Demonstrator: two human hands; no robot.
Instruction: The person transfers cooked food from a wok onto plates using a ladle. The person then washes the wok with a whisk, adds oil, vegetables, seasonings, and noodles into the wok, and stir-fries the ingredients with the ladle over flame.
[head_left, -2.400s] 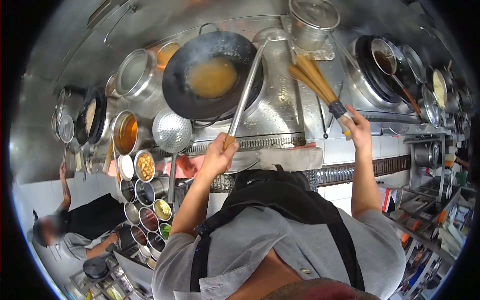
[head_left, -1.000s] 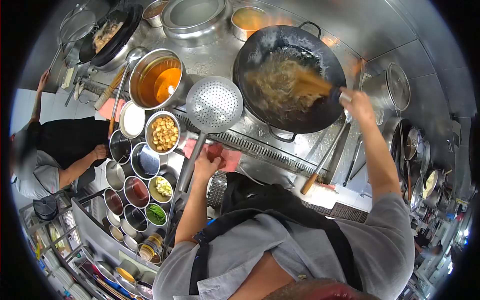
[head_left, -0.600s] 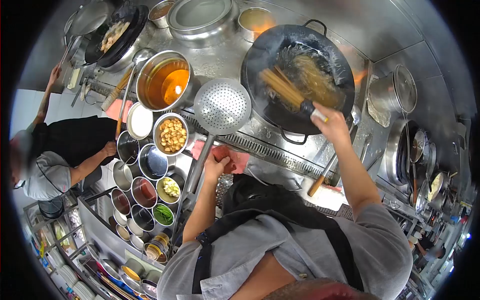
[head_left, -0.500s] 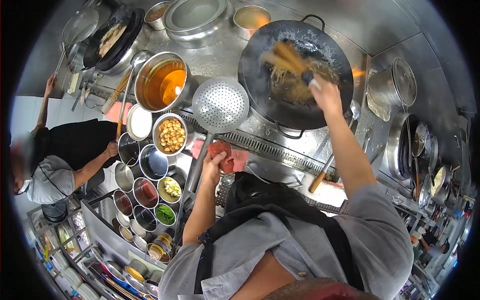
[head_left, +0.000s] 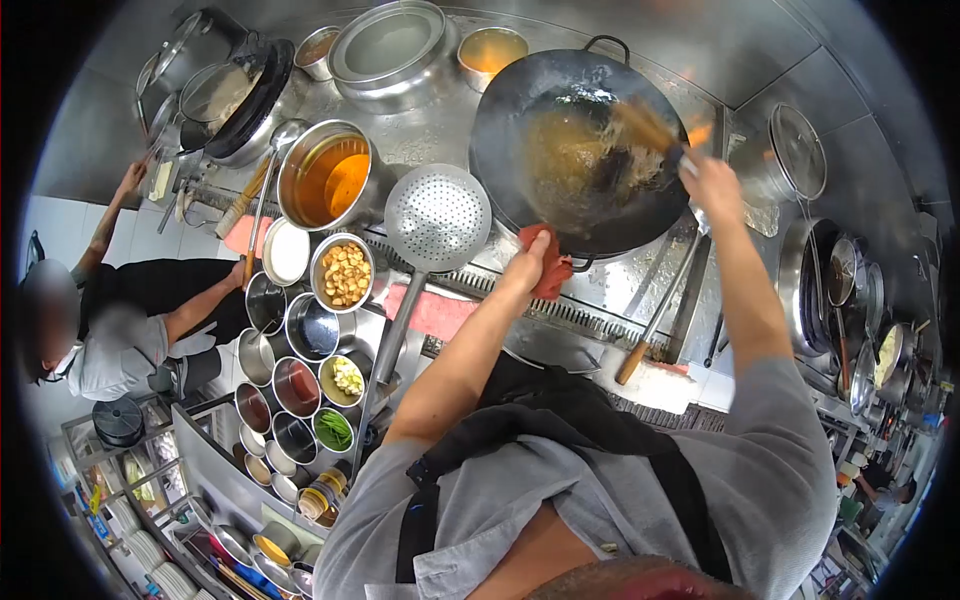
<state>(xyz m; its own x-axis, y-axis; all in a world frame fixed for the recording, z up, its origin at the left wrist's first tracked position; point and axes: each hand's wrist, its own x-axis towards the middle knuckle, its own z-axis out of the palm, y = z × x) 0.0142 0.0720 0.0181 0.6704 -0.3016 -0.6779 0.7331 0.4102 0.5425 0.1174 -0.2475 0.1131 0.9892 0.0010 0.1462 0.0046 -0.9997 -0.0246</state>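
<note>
A black wok (head_left: 510, 130) on the stove holds murky liquid, blurred by motion. My right hand (head_left: 714, 190) grips the dark handle of a bamboo brush (head_left: 645, 128), whose bristles are inside the wok at its right side. My left hand (head_left: 530, 262) is closed on a red cloth (head_left: 552, 268) at the wok's near edge, beside the near loop handle, which the cloth partly hides. Left of the wok lies a perforated skimmer (head_left: 438, 215), its handle pointing toward me. A ladle (head_left: 660, 308) with a wooden handle rests to the right of the wok.
A pot of orange liquid (head_left: 345, 185), a bowl of browned cubes (head_left: 345, 275) and several ingredient containers (head_left: 298, 387) stand at left. Flame shows behind the wok's right edge. A lidded pot (head_left: 797, 152) is at right. Another person (head_left: 120, 345) works at another wok at far left.
My left hand has lifted the red cloth from the counter edge up to the wok's near rim. The brush has swept from the wok's left and middle to its right side.
</note>
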